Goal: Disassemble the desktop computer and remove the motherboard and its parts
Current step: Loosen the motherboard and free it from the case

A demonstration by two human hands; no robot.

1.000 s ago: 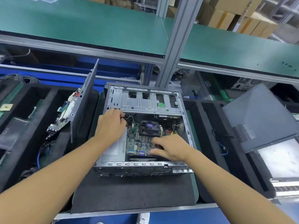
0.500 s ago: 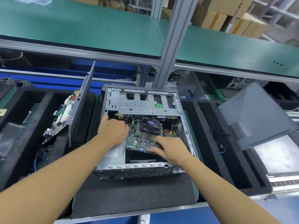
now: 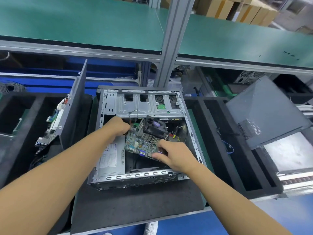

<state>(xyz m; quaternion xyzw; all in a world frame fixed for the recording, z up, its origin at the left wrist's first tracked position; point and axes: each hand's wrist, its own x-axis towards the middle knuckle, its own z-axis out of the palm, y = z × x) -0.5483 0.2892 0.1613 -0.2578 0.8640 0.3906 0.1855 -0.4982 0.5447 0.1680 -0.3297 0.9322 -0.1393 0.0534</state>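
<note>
**Status:** board (image 3: 140,145) is up. 1 s ago it lay flat on the case floor. Now it is raised and tilted, the fan (image 3: 155,127) leaning w/ it, and dark floor shows under the edge by the right hand. The case (image 3: 135,176) has not shifted on the surface (image 3: 135,204).

**Hands:**
- Left hand (image 3: 118,127): fingers curled at the board's far-left corner. Tips are hidden, but it appears to grip.
- Right hand (image 3: 176,156): thumb on top, fingers under the near-right edge, pinching it.

**Location:** board is held between the two hands, inside the case walls and off the floor. PSU (image 3: 110,155) sits just under the left wrist and looks apart from the board.

**Assessment:** board appears free of its mounts. Extraction is underway, not complete.

**Risks:**
- Wires (image 3: 175,133) lie beyond the right hand, past the fan. Can't tell if any are attached to the board.
- Possible snag on those wires, or on the bay plate (image 3: 149,106) beyond both hands.

**Next (est.):** lift clear toward the person and check for tethers first.
</note>
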